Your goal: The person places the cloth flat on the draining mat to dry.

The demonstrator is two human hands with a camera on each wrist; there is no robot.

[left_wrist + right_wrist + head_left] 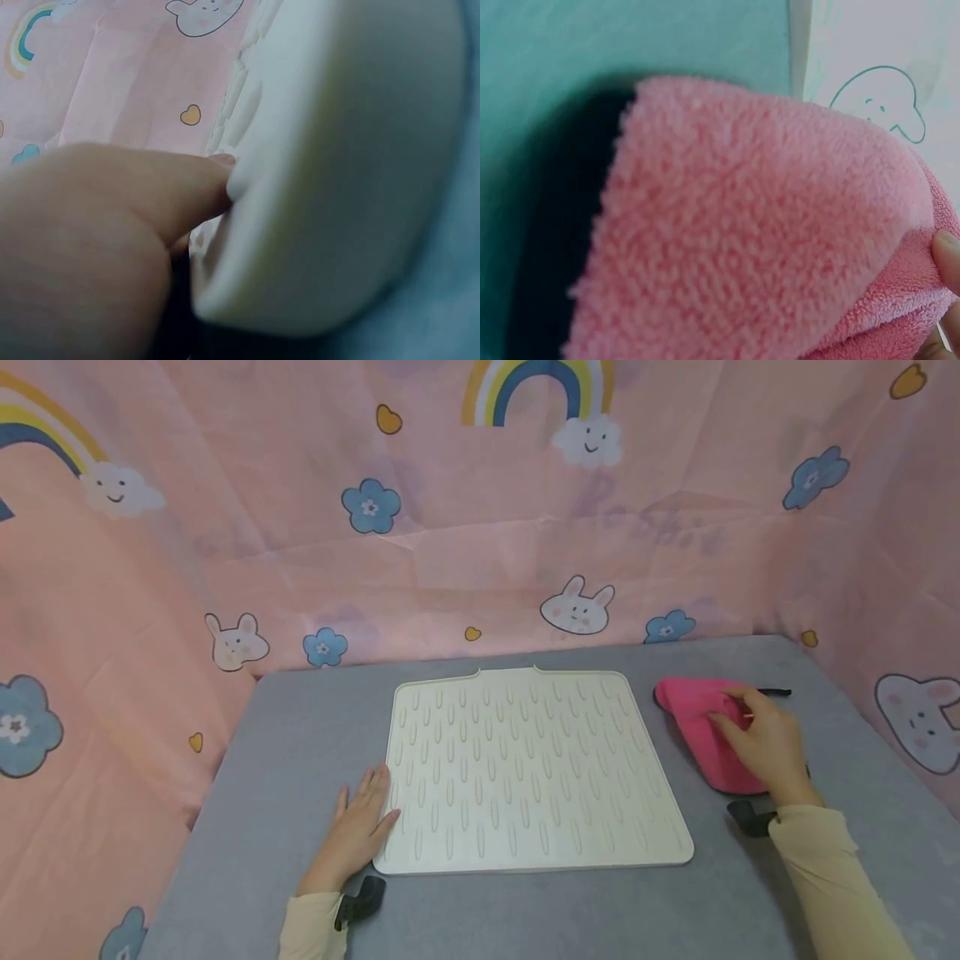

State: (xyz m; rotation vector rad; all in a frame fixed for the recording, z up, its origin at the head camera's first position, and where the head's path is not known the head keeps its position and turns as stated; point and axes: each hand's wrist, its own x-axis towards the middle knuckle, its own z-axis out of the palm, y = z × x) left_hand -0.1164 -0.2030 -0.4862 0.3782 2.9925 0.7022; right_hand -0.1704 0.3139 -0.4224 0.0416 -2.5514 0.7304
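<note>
A white board point(525, 852) with rows of slim oval ridges lies flat on the grey table. My left hand point(358, 818) rests on its left edge, fingers straight and thumb over the near part of the rim. In the left wrist view the thumb point(187, 187) presses against the board's rounded edge point(330, 187). To the right of the board, my right hand point(768, 743) pinches a pink fluffy cloth point(708, 727) between thumb and fingers. The cloth is bunched, and its pile point(742, 217) fills much of the right wrist view, with a fold near the fingertips.
A grey cloth covers the table point(300, 735). Behind it hangs a pink curtain point(450, 552) printed with rainbows, rabbits and flowers, continuing along both sides. A thin black strip point(776, 692) shows beside the pink cloth. Dark wrist cameras point(362, 902) sit at both cuffs.
</note>
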